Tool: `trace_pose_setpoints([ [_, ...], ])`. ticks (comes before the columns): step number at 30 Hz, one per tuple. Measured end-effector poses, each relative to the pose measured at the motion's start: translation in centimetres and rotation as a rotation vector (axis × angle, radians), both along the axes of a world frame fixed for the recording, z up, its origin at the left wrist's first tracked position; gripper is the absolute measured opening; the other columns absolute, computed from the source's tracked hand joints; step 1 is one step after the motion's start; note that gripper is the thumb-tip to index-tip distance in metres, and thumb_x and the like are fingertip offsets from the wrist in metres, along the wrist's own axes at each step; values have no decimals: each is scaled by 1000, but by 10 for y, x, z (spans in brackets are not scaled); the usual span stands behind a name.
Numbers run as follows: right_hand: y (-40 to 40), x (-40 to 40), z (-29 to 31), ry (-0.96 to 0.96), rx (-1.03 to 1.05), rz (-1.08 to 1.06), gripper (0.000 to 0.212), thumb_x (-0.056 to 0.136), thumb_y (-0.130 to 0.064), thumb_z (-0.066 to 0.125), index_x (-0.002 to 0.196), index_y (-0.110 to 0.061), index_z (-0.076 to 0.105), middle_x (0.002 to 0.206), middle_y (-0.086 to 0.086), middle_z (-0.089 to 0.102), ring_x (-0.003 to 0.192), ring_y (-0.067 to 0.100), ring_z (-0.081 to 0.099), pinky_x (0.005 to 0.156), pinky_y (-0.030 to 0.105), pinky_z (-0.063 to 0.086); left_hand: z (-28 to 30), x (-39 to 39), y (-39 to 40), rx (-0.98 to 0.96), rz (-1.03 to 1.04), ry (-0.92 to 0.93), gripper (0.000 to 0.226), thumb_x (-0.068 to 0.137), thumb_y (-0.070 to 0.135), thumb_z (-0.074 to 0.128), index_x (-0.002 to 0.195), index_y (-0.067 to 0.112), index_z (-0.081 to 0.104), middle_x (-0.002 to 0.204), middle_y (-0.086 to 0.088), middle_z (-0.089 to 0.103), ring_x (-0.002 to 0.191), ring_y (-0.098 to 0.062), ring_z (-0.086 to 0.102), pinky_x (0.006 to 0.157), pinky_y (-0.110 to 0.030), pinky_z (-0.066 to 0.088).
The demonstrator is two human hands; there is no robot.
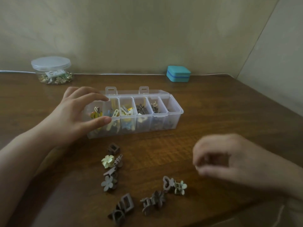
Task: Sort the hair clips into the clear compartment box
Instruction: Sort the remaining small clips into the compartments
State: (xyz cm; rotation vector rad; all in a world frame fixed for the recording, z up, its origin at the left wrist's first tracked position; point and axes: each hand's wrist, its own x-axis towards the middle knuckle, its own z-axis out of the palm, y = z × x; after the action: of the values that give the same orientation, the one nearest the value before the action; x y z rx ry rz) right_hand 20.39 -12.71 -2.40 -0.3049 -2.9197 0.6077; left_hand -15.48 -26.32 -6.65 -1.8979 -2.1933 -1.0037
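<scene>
Beige walls meet behind our dark brown wooden table (213,115), and we look down at our two bare hands over it. Toward the middle sits the clear plastic compartment box (165,117), lid folded back, its row of compartments running left to right; the leftmost ones hold yellow, white and blue clips, two further right hold small brown ones, and we cannot tell what lies in the rightmost. Our left hand (78,112) grips the box at its left end, fingers curled over the far rim and the thumb pressed on the near rim. Our right hand (229,161) hovers above the table to the right, well apart from the box, its fingers curled inward toward the thumb; it is blurred, and we cannot tell whether it pinches anything. On the table just in front of the box lie the loose hair clips: a pale yellow flower-shaped clip (107,161) beside a column of brown ones, a grey-brown flower clip (108,183) below it, brown rectangular clips (123,206) near the front edge, and a brown heart-shaped clip (167,183) touching a pale green flower clip (180,188). At the back left stands a round clear plastic jar (51,70) with a lid, holding small gold pieces, and at the back right a small teal square case (178,74).
</scene>
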Motion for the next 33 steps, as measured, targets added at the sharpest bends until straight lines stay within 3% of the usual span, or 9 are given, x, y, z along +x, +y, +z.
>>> trace_pose_setpoints([
  [5,34,-69,26,428,-18,-236,11,79,-30,73,89,-28,71,83,-12,69,80,6,65,71,20,53,2,1,-1,-22,6,-8,68,68,90,45,122,49,53,130,15,50,129,-11,30,103,-40,31],
  [9,55,-100,13,337,83,-344,11,81,-28,76,85,-36,69,68,-13,64,63,4,58,56,13,44,2,1,-2,-30,16,12,73,70,88,46,126,44,56,130,16,49,129,-11,31,104,-39,31],
  [13,30,-68,20,435,197,-247,22,83,-38,67,100,-25,71,92,-9,69,74,10,64,66,26,52,2,1,0,-33,28,16,69,71,83,49,126,43,56,130,16,48,131,-12,30,105,-40,31],
  [16,-5,-34,13,276,74,6,32,82,-48,66,109,-30,65,104,-17,64,81,10,64,67,19,51,1,0,0,-24,27,16,70,71,85,49,125,41,58,130,14,50,130,-13,31,105,-39,30],
  [20,-28,-12,-19,-64,2,40,54,76,-68,64,124,-49,49,117,-29,53,96,2,59,76,16,50,-1,0,2,-4,21,13,73,69,89,45,123,42,58,130,12,50,128,-10,30,105,-35,27],
  [22,-31,-11,-31,-21,28,4,49,78,-64,60,123,-49,46,112,-29,54,99,-1,57,76,14,48,-2,0,1,-4,20,15,71,69,90,44,122,45,56,130,13,50,128,-10,30,105,-36,28],
  [26,-20,-15,-21,78,10,-19,20,83,-44,61,103,-40,63,94,-28,63,89,-8,61,72,4,43,-1,0,1,-6,16,4,67,70,86,48,123,45,56,131,14,51,129,-10,30,105,-37,29],
  [28,-11,-18,-5,69,33,-22,15,82,-45,65,97,-43,64,96,-28,64,90,-6,62,72,6,45,0,0,0,-5,17,2,67,70,85,49,123,45,57,131,14,50,128,-9,30,105,-36,29],
  [33,-9,-34,1,-393,-17,66,56,79,-52,69,127,-58,41,130,-37,35,104,-3,50,82,22,50,0,0,-1,-25,20,0,71,70,87,47,125,43,57,132,14,50,130,-11,30,105,-39,31],
])
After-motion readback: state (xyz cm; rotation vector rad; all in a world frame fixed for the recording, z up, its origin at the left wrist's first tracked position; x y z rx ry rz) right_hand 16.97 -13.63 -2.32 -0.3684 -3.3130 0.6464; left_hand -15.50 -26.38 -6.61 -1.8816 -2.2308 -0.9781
